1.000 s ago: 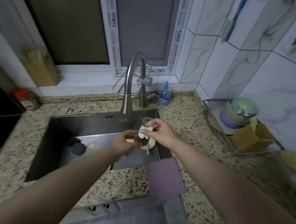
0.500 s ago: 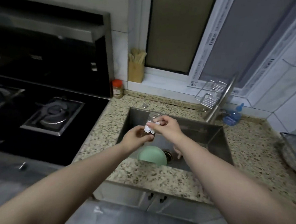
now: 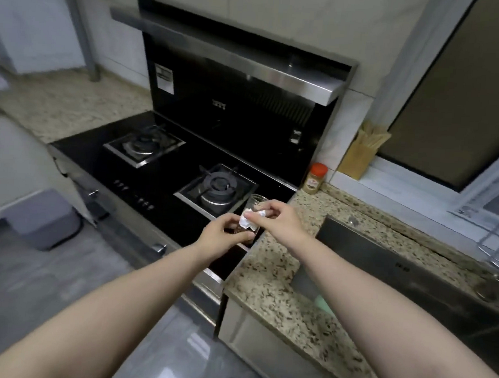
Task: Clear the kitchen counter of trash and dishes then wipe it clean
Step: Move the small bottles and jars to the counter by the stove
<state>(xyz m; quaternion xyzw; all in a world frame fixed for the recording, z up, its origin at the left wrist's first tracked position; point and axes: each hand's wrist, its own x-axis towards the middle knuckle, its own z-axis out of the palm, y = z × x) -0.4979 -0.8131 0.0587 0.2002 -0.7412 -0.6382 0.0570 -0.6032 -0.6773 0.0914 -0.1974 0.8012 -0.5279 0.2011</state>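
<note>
While left hand [image 3: 221, 236] grips glass [image 3: 252, 212]

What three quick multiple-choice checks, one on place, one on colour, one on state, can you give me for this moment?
1. Where is the glass?
A. in the sink
B. held over the cooktop's edge
C. on the windowsill

2. What colour is the spice jar lid?
A. orange-red
B. blue
C. black

3. What is the right hand doing?
A. resting flat on the counter
B. pinching a white paper scrap
C. turning a stove knob

Answers: 1 B, the left hand grips the glass above the cooktop beside the counter. 2 A, the cap by the wall shows orange-red. 3 B, its fingers pinch the scrap at the glass.
</note>
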